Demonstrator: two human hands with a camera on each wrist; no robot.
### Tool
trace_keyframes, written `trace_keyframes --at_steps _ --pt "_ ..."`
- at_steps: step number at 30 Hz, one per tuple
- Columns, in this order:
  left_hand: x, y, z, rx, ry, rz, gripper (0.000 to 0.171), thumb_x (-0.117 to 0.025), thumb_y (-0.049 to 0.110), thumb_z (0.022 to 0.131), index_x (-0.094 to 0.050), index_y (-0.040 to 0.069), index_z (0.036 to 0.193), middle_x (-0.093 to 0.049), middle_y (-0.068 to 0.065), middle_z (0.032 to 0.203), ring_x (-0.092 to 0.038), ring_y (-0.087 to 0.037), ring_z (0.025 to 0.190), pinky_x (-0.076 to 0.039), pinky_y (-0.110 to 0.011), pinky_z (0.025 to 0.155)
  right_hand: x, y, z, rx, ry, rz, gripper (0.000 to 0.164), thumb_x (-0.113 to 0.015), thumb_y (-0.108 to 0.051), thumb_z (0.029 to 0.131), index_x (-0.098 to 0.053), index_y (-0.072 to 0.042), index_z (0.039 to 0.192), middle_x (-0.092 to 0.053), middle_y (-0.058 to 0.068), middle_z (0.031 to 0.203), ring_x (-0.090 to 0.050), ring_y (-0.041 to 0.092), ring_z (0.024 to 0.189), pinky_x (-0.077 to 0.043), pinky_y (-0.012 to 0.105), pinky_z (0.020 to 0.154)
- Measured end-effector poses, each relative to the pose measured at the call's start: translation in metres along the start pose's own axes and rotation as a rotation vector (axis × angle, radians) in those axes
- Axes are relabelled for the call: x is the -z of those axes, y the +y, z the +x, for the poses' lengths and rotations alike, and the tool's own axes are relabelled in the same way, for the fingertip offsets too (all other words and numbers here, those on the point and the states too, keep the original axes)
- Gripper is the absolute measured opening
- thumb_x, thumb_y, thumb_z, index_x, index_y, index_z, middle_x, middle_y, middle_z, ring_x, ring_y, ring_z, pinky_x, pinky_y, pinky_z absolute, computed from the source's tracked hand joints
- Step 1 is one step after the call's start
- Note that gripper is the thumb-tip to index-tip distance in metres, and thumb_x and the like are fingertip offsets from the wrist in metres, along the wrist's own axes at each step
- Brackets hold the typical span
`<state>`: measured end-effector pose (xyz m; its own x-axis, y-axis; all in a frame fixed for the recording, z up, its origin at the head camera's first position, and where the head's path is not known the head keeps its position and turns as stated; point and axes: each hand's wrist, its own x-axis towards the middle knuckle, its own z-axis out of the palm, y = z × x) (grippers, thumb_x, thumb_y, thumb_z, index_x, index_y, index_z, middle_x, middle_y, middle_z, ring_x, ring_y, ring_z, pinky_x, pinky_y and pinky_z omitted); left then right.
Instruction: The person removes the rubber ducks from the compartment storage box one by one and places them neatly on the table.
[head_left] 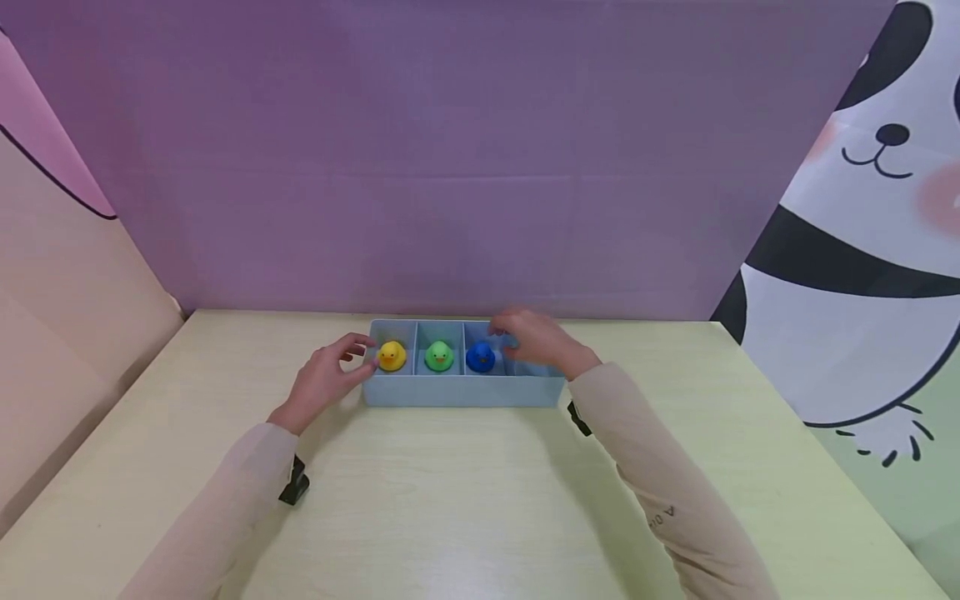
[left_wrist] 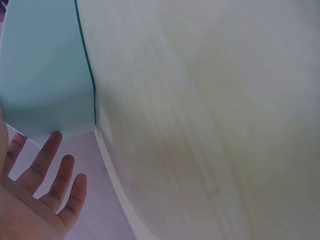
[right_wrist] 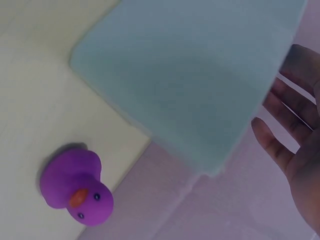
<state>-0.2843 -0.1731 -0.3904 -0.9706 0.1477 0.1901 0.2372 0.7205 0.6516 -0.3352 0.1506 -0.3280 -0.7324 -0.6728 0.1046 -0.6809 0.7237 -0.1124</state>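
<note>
A light blue box [head_left: 461,392] with a row of compartments holds a yellow rubber duck [head_left: 392,356], a green rubber duck [head_left: 438,357] and a blue rubber duck [head_left: 481,357], each in its own compartment. My left hand [head_left: 324,377] is at the box's left end beside the yellow duck, its fingers loosely bent and holding nothing. Over the right part of the box, my right hand [head_left: 534,340] has its fingers spread just right of the blue duck, with nothing between them. It partly covers the rightmost compartment. In the right wrist view, a purple rubber duck [right_wrist: 70,175] sits on the table by the box.
The box stands near the back edge of the pale wooden table [head_left: 450,500], close to a purple backdrop [head_left: 450,167]. A panda picture [head_left: 885,233] covers the right wall. Black wrist devices show under both sleeves.
</note>
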Motion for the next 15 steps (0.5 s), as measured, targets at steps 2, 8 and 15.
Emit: trace_keyframes --at_steps 2,8,15 --pt "0.000 0.000 0.000 0.000 0.001 0.001 0.038 -0.058 0.034 0.087 -0.052 0.020 0.123 -0.059 -0.012 0.120 -0.053 -0.032 0.110 -0.047 -0.050 0.084 -0.003 0.000 0.002 0.007 0.005 -0.002 0.031 -0.067 -0.008 0.079 -0.062 -0.005 0.110 -0.063 0.009 0.109 -0.056 0.024 0.103 -0.047 0.038 0.089" --pt "-0.001 0.001 -0.001 0.002 -0.001 0.000 0.038 -0.058 0.034 0.088 -0.052 0.021 0.122 -0.059 -0.012 0.120 -0.053 -0.032 0.110 -0.047 -0.050 0.084 -0.013 0.000 0.007 0.004 0.008 -0.017 0.030 -0.068 -0.009 0.080 -0.063 -0.006 0.109 -0.063 0.007 0.110 -0.056 0.023 0.105 -0.047 0.038 0.089" --pt "-0.001 0.002 0.000 0.012 -0.006 0.000 0.038 -0.057 0.034 0.088 -0.052 0.021 0.123 -0.059 -0.011 0.121 -0.052 -0.032 0.111 -0.046 -0.050 0.085 -0.023 0.001 0.013 -0.027 -0.022 -0.038 0.031 -0.067 -0.012 0.081 -0.061 -0.008 0.111 -0.062 0.006 0.112 -0.056 0.022 0.105 -0.047 0.035 0.092"
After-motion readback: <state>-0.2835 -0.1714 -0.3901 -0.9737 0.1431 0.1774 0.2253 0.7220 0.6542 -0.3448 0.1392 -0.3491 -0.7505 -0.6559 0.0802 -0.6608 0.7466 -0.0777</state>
